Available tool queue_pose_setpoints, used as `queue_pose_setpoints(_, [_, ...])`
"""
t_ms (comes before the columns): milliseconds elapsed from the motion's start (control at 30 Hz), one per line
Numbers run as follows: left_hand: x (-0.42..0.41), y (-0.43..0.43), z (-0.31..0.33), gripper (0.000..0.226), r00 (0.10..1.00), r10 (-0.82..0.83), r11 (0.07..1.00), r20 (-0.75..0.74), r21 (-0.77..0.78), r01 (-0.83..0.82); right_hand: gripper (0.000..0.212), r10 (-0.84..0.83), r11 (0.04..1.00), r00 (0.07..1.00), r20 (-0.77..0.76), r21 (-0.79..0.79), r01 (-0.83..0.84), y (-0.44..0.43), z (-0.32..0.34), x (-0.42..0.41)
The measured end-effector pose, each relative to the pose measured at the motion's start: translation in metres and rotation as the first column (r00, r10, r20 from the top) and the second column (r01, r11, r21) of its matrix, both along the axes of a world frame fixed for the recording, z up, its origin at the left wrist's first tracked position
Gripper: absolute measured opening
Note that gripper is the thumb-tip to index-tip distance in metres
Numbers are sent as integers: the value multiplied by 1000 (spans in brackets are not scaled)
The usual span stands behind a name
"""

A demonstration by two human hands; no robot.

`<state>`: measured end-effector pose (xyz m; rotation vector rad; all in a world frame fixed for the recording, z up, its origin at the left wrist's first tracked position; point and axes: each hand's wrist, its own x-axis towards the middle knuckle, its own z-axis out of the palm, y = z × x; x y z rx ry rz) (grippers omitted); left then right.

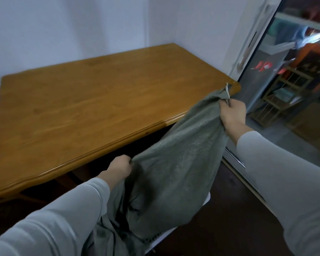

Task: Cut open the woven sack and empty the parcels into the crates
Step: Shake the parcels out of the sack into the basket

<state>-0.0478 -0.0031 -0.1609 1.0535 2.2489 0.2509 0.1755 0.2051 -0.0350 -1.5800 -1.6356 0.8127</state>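
While held up beside the desk (81,108), the green woven sack (174,154) hangs over a white crate (163,237); left hand (120,166) clenches one bunched edge, right hand (233,112) clenches the string-tied corner.

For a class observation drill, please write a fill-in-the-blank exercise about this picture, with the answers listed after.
1. The number of hands gripping the woven sack is ____.
2. The right hand grips the sack corner tied with a white ____.
3. The left hand holds the sack ____ than the right hand does.
4. Behind the sack stands a table made of ____.
Answers: two; string; lower; wood.
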Motion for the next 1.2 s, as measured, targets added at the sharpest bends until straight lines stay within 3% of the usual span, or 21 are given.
queue_pose_setpoints(100, [-11,10,11,27,990,125,978,72,158,-135,28,-37,997,985,-167,59,48,8,14,-9])
queue_pose_setpoints(167, [-8,10,13,41,987,90,989,131,106,-104,36,-69,998,977,-204,-20,67,10,7,-10])
queue_pose_setpoints(233, [0,4,1,58,993,19,998,114,-61,-12,44,-56,991,992,-116,-126,41,8,-14,-5])
queue_pose_setpoints(267, [3,0,-8,52,995,1,994,99,-106,9,45,-46,986,996,-72,-166,33,7,-26,-3])
queue_pose_setpoints(333, [7,-8,-25,34,996,26,993,81,-116,-16,43,-57,977,998,-29,-207,50,8,-44,2])
queue_pose_setpoints(467, [6,-11,-45,31,996,45,997,78,-71,-40,21,-7,978,987,158,-204,39,8,-61,4])
queue_pose_setpoints(533, [4,-8,-48,30,996,38,998,83,-54,-34,61,96,979,936,338,-201,-28,-3,-68,-2])
queue_pose_setpoints(567, [3,-5,-49,29,995,29,999,97,-39,-26,76,160,986,862,481,-127,-112,-13,-72,-6])
queue_pose_setpoints(600, [2,-3,-50,28,993,14,1000,117,-21,-12,87,235,965,733,639,-59,-257,-23,-79,-12])
queue_pose_setpoints(633, [1,-1,-50,26,990,3,1000,141,-2,-2,96,322,897,575,752,-48,-440,-34,-90,-20])
queue_pose_setpoints(700, [1,3,-50,20,981,-19,999,194,31,14,112,512,680,286,810,-179,-712,-56,-117,-38])
queue_pose_setpoints(767, [0,4,-53,14,974,-66,998,217,32,60,124,609,552,91,788,-339,-761,-73,-148,-53])
queue_pose_setpoints(833, [-2,1,-59,11,967,-88,996,239,17,86,117,633,525,-21,774,-449,-723,-84,-175,-63])
queue_pose_setpoints(900, [-5,-3,-65,13,961,-62,998,269,27,56,78,677,539,-36,735,-528,-656,-90,-192,-71])
queue_pose_setpoints(933, [-7,-5,-69,14,959,-45,999,278,37,36,54,720,537,-14,694,-569,-623,-92,-198,-74])
queue_pose_setpoints(1000, [-10,-7,-75,14,955,-24,998,296,57,7,27,810,502,72,581,-626,-596,-94,-211,-75])
queue_pose_setpoints(1067, [-13,-7,-81,28,943,9,996,334,84,-40,12,853,482,151,499,-645,-593,-92,-225,-71])
queue_pose_setpoints(1133, [-15,-7,-90,69,953,40,995,300,71,-64,16,856,499,214,471,-643,-581,-83,-233,-66])
queue_pose_setpoints(1200, [-18,-11,-104,101,979,86,995,187,-70,-74,18,873,484,256,415,-674,-558,-72,-238,-62])
